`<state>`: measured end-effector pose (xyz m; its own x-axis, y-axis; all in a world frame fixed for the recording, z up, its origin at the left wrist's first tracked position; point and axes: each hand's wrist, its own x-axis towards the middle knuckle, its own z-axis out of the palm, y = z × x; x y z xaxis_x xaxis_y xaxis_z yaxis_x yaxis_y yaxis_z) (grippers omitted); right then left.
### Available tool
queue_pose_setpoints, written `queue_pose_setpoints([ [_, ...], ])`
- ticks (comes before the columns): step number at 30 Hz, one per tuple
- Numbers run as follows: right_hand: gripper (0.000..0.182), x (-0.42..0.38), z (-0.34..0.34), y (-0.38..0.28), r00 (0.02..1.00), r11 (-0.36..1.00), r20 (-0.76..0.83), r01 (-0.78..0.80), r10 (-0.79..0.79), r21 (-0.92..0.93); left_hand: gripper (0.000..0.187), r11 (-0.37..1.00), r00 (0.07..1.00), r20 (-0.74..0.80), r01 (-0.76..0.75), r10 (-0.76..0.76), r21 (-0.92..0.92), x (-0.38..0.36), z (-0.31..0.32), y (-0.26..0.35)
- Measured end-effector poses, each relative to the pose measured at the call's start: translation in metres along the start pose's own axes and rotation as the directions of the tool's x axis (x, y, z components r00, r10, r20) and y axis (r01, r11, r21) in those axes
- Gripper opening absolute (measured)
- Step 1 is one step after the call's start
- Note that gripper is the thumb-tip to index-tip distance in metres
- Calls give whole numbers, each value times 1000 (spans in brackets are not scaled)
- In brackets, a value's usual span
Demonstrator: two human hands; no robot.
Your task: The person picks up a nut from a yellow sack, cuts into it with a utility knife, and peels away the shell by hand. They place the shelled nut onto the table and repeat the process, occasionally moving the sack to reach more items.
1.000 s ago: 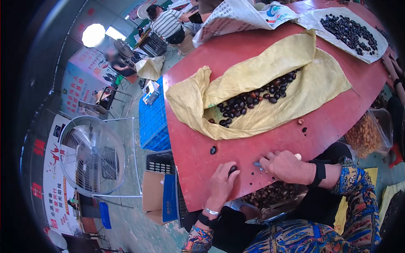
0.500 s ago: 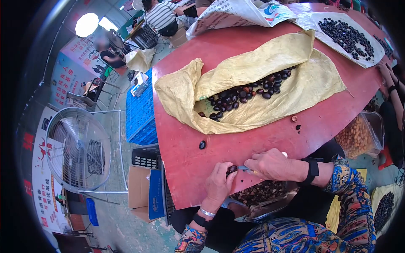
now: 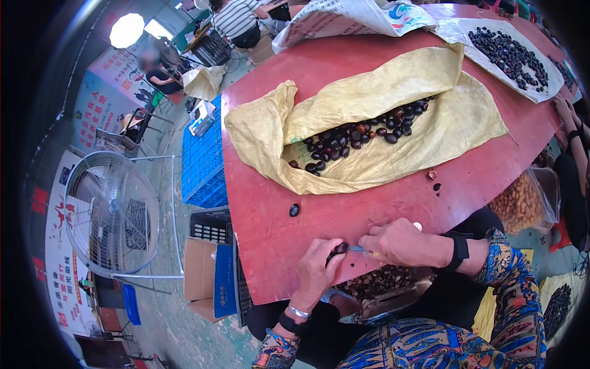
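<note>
My left hand (image 3: 314, 265) pinches a dark, glossy nut (image 3: 340, 248) between thumb and fingers, just above the table's near edge. My right hand (image 3: 402, 243) is closed around a small knife (image 3: 357, 248), its blade pointing left and its tip at the nut. Most of the knife's handle is hidden in the fist. A single dark nut (image 3: 294, 210) lies on the red table (image 3: 270, 246), up and left of my left hand. Beyond both hands, a folded yellow sack (image 3: 375, 172) holds a pile of similar nuts (image 3: 344, 142).
Broken dark shells (image 3: 384, 280) fill a container below the table edge. Shell bits (image 3: 432, 175) lie near the sack. A bag of orange-brown kernels (image 3: 519, 200) stands at right, near another person's hands (image 3: 566, 114). Blue crates (image 3: 203, 166) and a fan (image 3: 114, 212) are left.
The nut sits at a slightly different angle in my left hand, with more of its dark side showing. The knife stays at it; both hands have barely shifted.
</note>
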<state>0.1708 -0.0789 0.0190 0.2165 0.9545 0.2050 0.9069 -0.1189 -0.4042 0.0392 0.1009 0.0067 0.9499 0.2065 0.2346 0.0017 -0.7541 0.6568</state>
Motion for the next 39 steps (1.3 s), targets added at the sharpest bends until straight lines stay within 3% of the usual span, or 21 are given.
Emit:
queue_pose_setpoints([
  [10, 14, 2, 6, 0, 1000, 1000, -2, 20, -20, -11, 31, 1000, 998, -59, 7, -8, -15, -2, 2, 2],
  [20, 13, 8, -2, -5, 998, 997, -23, 65, -66, -32, 28, 999, 1000, -17, -12, 11, -37, 1, 1, 1],
  [39, 16, 9, -14, -9, 986, 960, 166, 79, -34, -269, 24, 997, 998, 8, -64, 64, 40, 3, 1, 2],
])
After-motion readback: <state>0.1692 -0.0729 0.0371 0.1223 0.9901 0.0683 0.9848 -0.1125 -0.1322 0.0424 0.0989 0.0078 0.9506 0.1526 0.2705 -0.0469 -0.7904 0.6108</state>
